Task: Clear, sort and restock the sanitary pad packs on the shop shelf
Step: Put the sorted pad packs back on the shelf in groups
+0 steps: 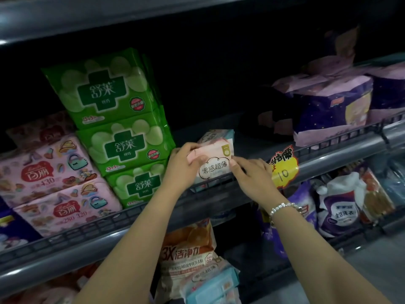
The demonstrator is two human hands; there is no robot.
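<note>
A small pink and white pad pack [215,163] stands at the front of the grey shelf [341,159], behind the low wire rail. My left hand [186,164] grips its left end, thumb across the front. My right hand [252,174] holds its right lower corner with curled fingers. A second, similar pack [215,133] stands just behind it. Left of my hands is a stack of three green pad packs [122,128], and further left are pink patterned packs [43,172].
Purple night packs [333,106] stand on the shelf's right side, with a dark gap between them and my hands. A yellow price tag [285,170] hangs on the rail. Detergent bags [337,207] and an orange pack [188,244] fill the shelf below.
</note>
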